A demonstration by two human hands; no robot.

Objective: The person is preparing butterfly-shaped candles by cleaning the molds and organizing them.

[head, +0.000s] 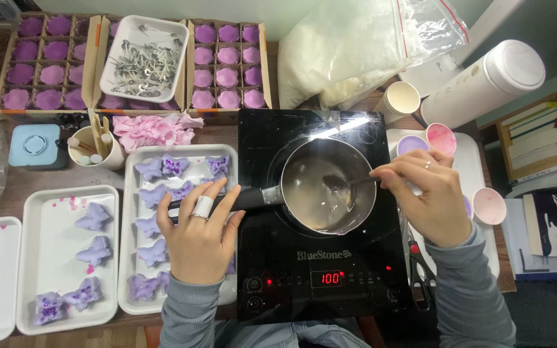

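A: Stirring looks steady. The right hand (430,196) pinches a spoon (349,185) whose bowl sits in the small metal pot (327,187) on the black induction hob (317,219).

B: And the left hand (199,229) is wrapped around the pot's dark handle (240,200), just left of the pot. I'd judge that grip keeps the pot from sliding on the glossy glass.

A: Slow circles suit the cloudy, pale liquid.

B: Left of the hob, matte purple butterfly shapes (156,222) lie in white trays (127,258); behind it, boxes hold purple flower-shaped pieces (227,67).
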